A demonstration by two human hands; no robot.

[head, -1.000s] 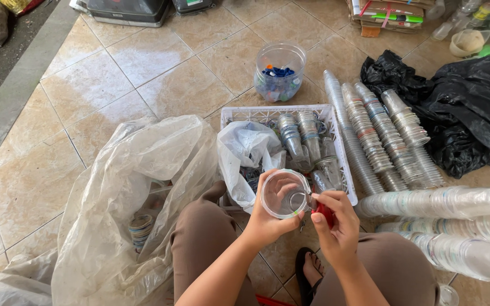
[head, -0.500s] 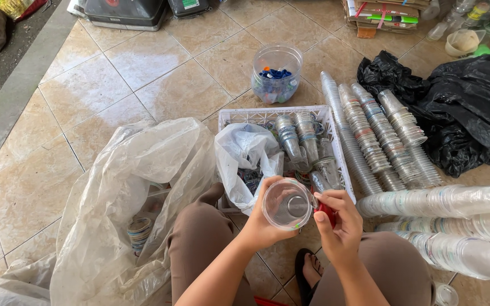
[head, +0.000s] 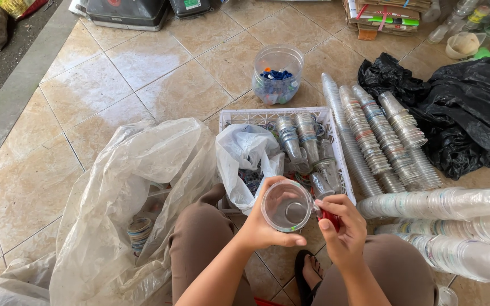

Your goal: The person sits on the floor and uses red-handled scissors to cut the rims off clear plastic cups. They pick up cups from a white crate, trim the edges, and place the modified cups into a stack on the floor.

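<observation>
1. While the person sits low on the tiled floor (head: 143, 79), the left hand (head: 262, 229) wraps around a clear plastic cup (head: 286, 205), fingers curled about its wall and thumb under the rim; the cup's mouth faces the camera, above the gap between the knees.
2. Right hand (head: 344, 232) is closed on a small red tool (head: 331, 218) held just beside the cup's rim; whether the tool touches the cup cannot be told.
3. Directly beyond the cup: white plastic basket (head: 336, 133) with short stacks of clear cups (head: 304, 144) and a crumpled white bag (head: 248, 153) draped over its near left part.
4. Left of the knees: large clear plastic sack (head: 120, 198), open, some cups visible through it.
5. Right of the basket: long nested cup stacks (head: 381, 136) lying on the floor, and more sleeved stacks (head: 455, 204) lying crosswise by the right knee.
6. Far side: clear jar (head: 278, 73) with blue caps inside; black plastic bags (head: 460, 107) at right.
7. Hidden or unclear: most of the red tool is covered by the right fingers, so its kind cannot be told. Basket floor is hidden under bag and cups. A sandalled foot (head: 310, 269) shows only partly between the legs. Sleeved stacks run out of frame at right.
</observation>
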